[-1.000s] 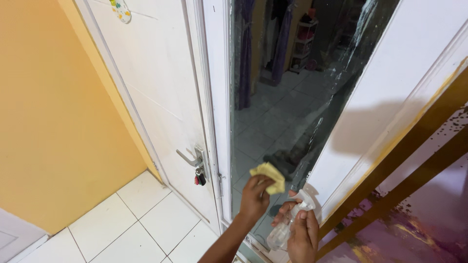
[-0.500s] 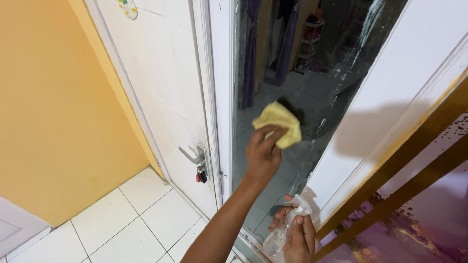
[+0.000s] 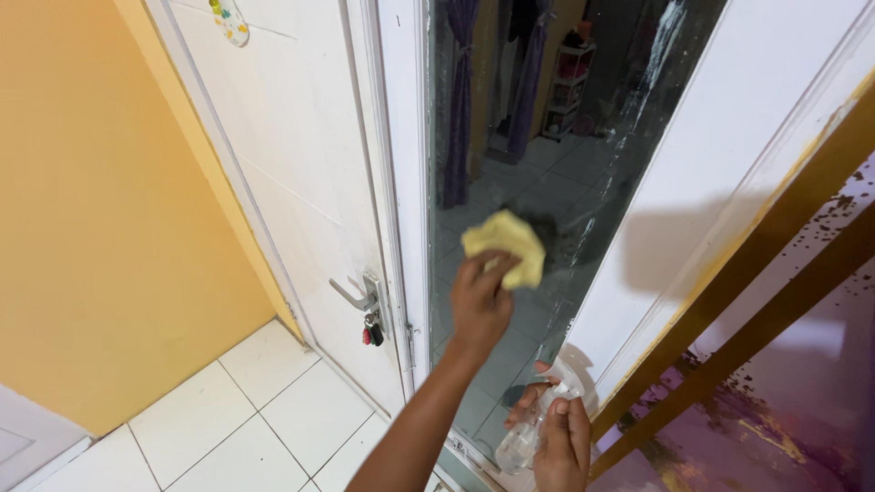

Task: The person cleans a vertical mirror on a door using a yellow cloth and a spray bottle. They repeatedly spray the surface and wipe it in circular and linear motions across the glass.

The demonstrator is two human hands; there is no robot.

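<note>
My left hand (image 3: 480, 303) grips a crumpled yellow cloth (image 3: 504, 244) and presses it against a tall mirror (image 3: 538, 173) set in a white frame. The glass carries white streaks toward its upper right. Lower down, my right hand (image 3: 561, 444) holds a clear plastic spray bottle (image 3: 533, 428) with a white trigger head, close to the mirror's bottom corner. The bottle's base is cut off by the picture's lower edge.
A white door (image 3: 292, 155) with a metal handle (image 3: 354, 297) and hanging keys (image 3: 372, 334) stands left of the mirror. An orange wall (image 3: 91, 228) and white floor tiles (image 3: 264, 419) lie further left. A purple, paint-splashed panel (image 3: 784, 401) with brown slats is at right.
My left hand swept the cloth up the mirror from near the bottom, then dropped slightly. My right hand with the bottle stayed put.
</note>
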